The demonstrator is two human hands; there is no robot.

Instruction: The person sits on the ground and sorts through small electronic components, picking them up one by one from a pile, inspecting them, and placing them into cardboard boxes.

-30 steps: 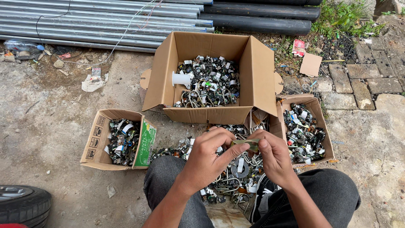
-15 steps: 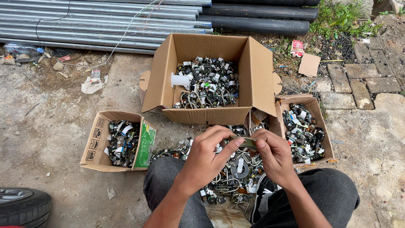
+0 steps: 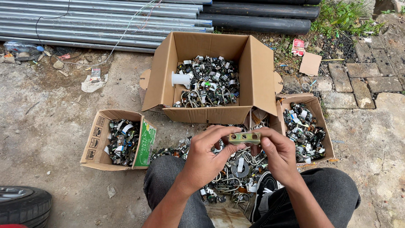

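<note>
Looking down from the head camera, a small brass-coloured padlock body [image 3: 244, 137] is pinched between both hands above the person's lap, just in front of the near wall of the large open carton [image 3: 257, 71]. The left hand [image 3: 206, 156] grips its left end with thumb below and fingers curled over the top; the right hand [image 3: 278, 154] clasps the right end the same way, so both are grasping the one piece, wrists angled inward and forearms rising from the bottom edge of the view. Sorting looks partly done, by my judgement: the large carton holds a heap of metal locks and shackles, the small box [image 3: 99, 139] at the left and the small box [image 3: 320, 126] at the right are each partly filled, while a loose pile of locks and shackles [image 3: 236, 173] lies unsorted on the concrete ground between the knees. Steel pipes [image 3: 84, 21] lie along the far edge.
</note>
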